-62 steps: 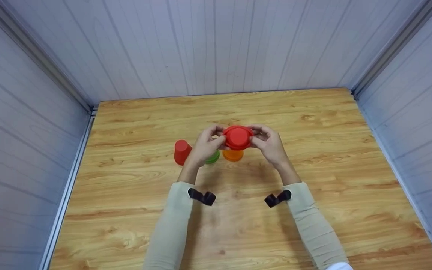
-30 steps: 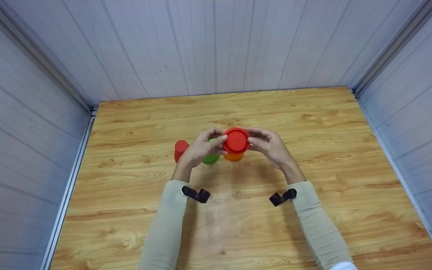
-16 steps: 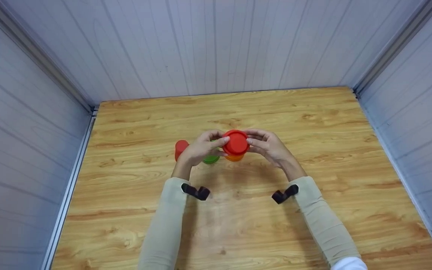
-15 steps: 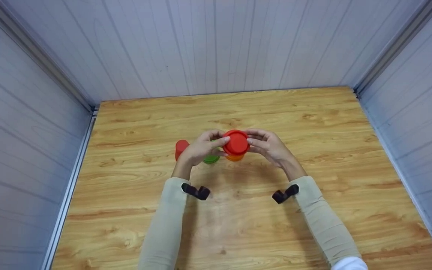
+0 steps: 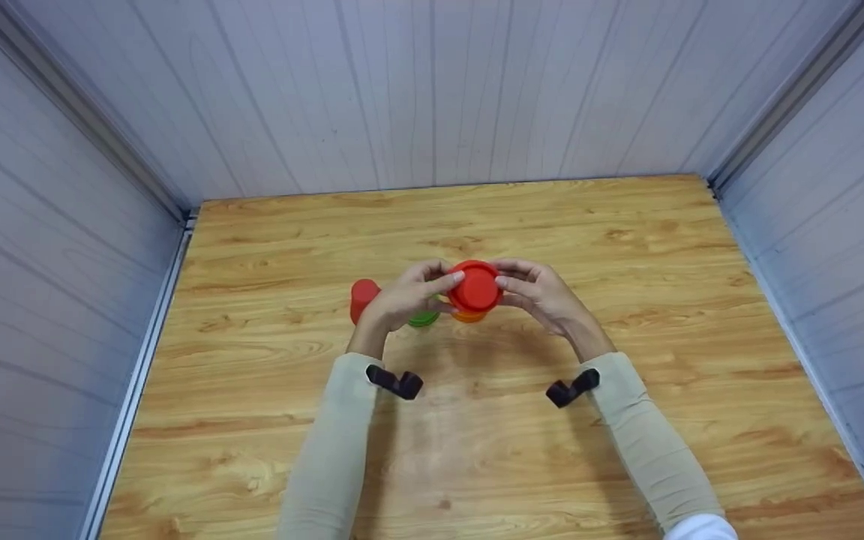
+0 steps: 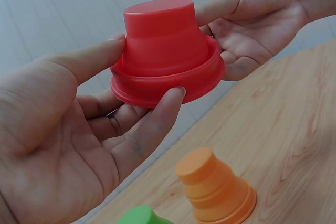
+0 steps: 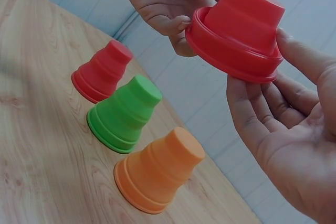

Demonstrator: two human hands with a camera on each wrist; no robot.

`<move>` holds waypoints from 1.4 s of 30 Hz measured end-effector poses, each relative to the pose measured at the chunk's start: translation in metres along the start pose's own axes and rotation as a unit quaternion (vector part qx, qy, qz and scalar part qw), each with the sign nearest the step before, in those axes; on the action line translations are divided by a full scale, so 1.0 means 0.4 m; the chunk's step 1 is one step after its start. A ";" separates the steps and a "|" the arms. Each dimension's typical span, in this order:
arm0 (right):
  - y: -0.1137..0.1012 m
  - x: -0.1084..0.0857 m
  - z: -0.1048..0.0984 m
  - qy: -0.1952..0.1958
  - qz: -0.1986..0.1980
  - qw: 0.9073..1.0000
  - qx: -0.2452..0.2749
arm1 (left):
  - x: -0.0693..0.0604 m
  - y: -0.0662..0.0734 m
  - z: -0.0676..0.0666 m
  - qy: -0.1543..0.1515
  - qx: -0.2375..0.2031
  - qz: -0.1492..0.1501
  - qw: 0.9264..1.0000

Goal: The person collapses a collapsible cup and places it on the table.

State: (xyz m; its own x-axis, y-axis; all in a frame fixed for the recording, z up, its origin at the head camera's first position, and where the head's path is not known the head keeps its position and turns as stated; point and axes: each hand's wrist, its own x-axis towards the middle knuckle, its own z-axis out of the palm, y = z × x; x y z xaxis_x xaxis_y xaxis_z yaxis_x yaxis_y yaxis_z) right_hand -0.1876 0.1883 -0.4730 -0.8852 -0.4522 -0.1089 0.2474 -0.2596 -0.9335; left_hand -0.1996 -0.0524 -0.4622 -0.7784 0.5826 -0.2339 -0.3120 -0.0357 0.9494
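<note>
Both hands hold a red collapsible cup (image 5: 476,288) above the table, its narrow end up and its lower rings folded into the wide rim. My left hand (image 5: 406,294) pinches the left side, thumb against the upper wall and fingers under the rim, as the left wrist view shows. Opposite it, my right hand (image 7: 294,124) grips the other side with its thumb on the wall and fingers below. Three extended cups stand upside down on the table: another red cup (image 7: 103,72), a green cup (image 7: 125,115) and an orange cup (image 7: 159,170). In the head view the hands partly hide them.
The wood-grain table (image 5: 462,450) lies beneath, bounded by a pale panelled back wall (image 5: 432,90) and side walls left and right. Each sleeve carries a black wrist mount, the left mount (image 5: 394,381) and the right mount (image 5: 573,388).
Over two seconds the held red cup has come slightly lower and its tilt has changed. Both hands have shifted their grip on it. In the last half second it moved slightly right.
</note>
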 end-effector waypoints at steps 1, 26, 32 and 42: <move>0.000 0.000 0.000 -0.002 0.000 1.000 -0.001 | 0.000 0.001 0.000 0.000 0.002 0.000 1.000; -0.011 0.003 0.004 0.000 0.006 0.997 -0.076 | 0.006 0.005 0.015 0.014 0.060 0.012 0.998; -0.012 0.005 0.006 0.000 -0.005 0.996 -0.088 | 0.012 0.003 0.015 0.017 0.080 0.025 0.996; -0.010 0.012 0.012 0.016 -0.006 0.991 -0.130 | 0.011 0.005 0.016 0.028 0.107 0.031 0.993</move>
State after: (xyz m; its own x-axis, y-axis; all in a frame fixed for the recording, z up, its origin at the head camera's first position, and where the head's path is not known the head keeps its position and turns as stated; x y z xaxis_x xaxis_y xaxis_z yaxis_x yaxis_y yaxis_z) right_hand -0.1911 0.1830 -0.4682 -0.9002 -0.4228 -0.1043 0.1308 -0.0342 -0.9908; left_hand -0.2003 -0.0446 -0.4601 -0.8235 0.5386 -0.1783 -0.1436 0.1062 0.9839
